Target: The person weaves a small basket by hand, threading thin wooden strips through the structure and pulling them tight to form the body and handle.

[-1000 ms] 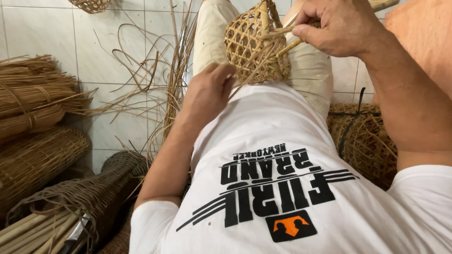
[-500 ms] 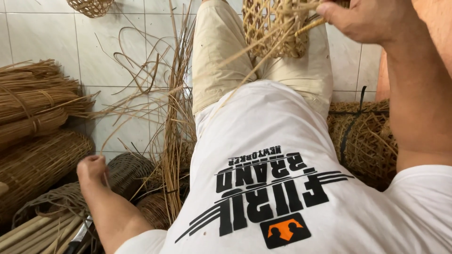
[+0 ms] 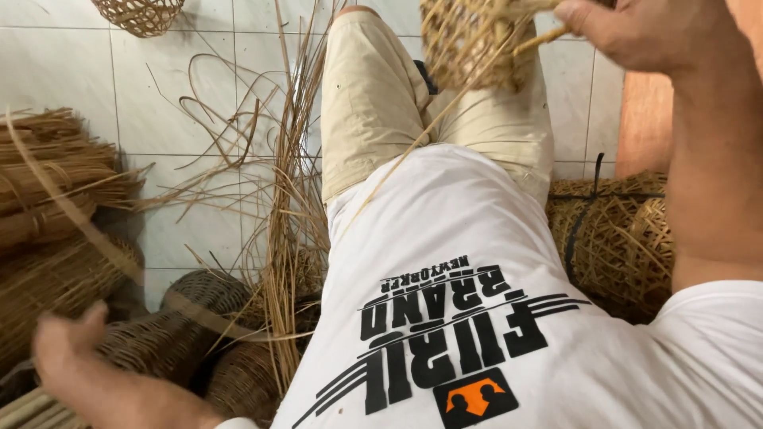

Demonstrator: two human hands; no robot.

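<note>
My right hand (image 3: 636, 32) is raised at the top right, closed on loose strands of a half-woven cane basket (image 3: 469, 40) that hangs above my knees. One thin strand trails from the basket down across my white shirt. My left hand (image 3: 71, 349) is low at the bottom left and blurred by motion, beside woven cane rolls (image 3: 183, 318). A flat cane strip (image 3: 71, 214) curves just above that hand; I cannot tell whether the fingers hold it.
Bundles of dry reed (image 3: 48, 183) lie at the left on the white tiled floor (image 3: 183, 111). A sheaf of loose cane strands (image 3: 294, 199) stands beside my left leg. A rolled woven mat (image 3: 620, 238) sits at the right, a small basket (image 3: 139, 14) at the top left.
My left hand let go of the basket and swung down to the lower left. My right hand carried the basket up and to the right.
</note>
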